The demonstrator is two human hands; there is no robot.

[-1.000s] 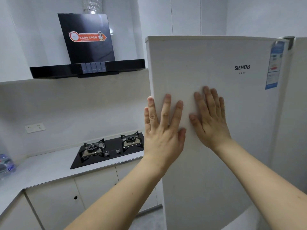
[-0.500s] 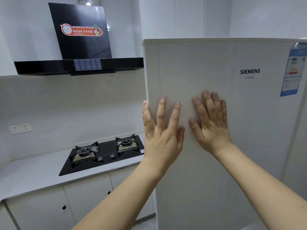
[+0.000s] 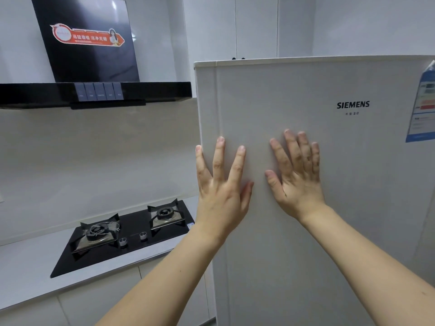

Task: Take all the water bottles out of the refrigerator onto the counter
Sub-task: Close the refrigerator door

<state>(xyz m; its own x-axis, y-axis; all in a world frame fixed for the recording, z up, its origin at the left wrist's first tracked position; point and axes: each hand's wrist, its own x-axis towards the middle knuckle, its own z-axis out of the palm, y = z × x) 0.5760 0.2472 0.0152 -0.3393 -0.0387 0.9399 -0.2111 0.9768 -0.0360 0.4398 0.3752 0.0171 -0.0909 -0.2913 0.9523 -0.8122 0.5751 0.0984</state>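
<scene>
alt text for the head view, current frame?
Both the left hand and right hand press flat, fingers spread, on a pale Siemens refrigerator door. To the left, a black gas hob sits in a grey counter under a black range hood.

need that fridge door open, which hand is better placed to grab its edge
Probably left. The left hand lies flat at the door's free left edge, little finger on it; the right hand lies further in on the panel.

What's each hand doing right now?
Left hand: open, fingers spread flat on the refrigerator door.
Right hand: open, flat on the same door.
</scene>
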